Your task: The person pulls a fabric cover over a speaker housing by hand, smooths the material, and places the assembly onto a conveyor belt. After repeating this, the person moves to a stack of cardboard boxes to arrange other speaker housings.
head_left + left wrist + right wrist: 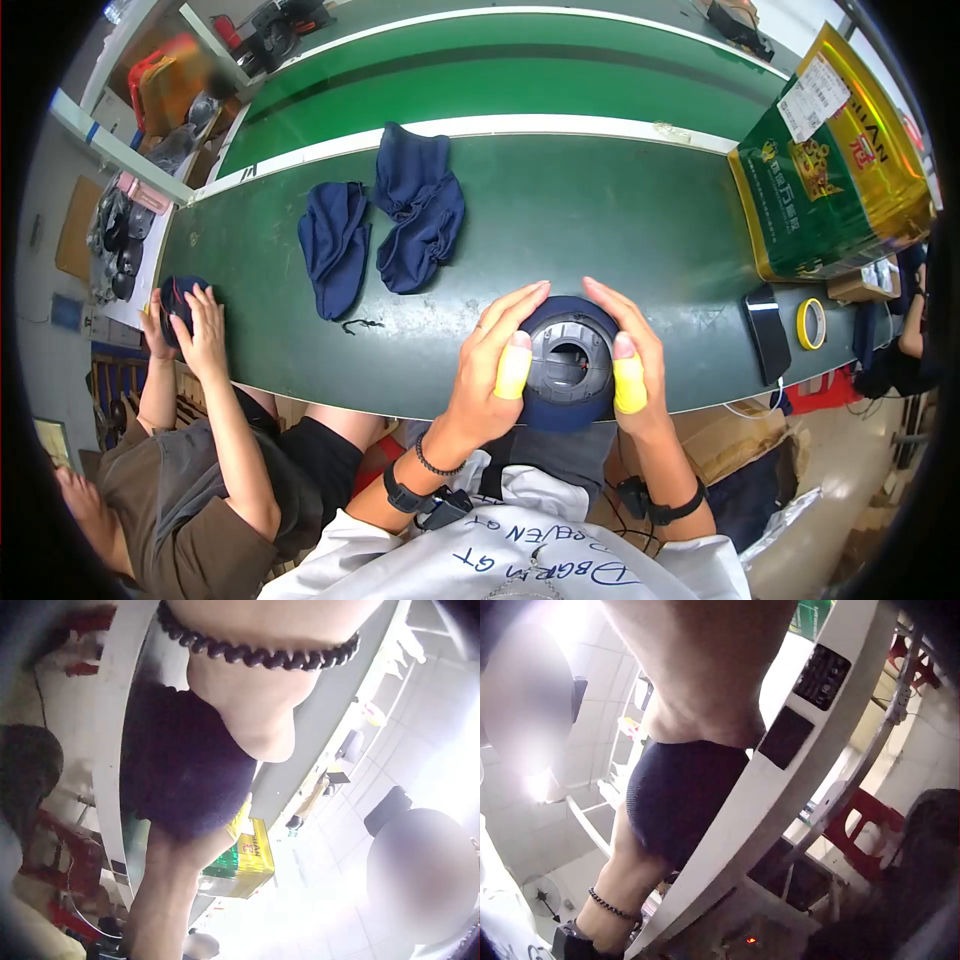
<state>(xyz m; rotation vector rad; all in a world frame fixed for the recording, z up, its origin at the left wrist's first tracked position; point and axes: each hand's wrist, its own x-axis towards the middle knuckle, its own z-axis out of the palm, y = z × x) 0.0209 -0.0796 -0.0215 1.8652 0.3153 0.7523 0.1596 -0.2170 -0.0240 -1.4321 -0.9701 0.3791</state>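
Both hands hold a round dark plastic housing (548, 374) with a hole in its middle, a navy fabric cover (560, 415) stretched around its rim. My left hand (487, 372) grips it from the left, and my right hand (643, 372) from the right. Yellow tape wraps each thumb, and both thumbs press near the rim on the upper face. In the left wrist view the cover (187, 769) bulges between the two hands; in the right wrist view the cover (686, 795) hides most fingers. Two navy fabric covers (335, 245) (420, 215) lie flat on the green table beyond.
A large green and yellow tin (830, 170) stands at the right of the table (620, 220). Nearby lie a phone (767, 335) with a white cable and a yellow tape roll (811, 324). At left, another person's hands (205, 335) hold a dark round piece (178, 305).
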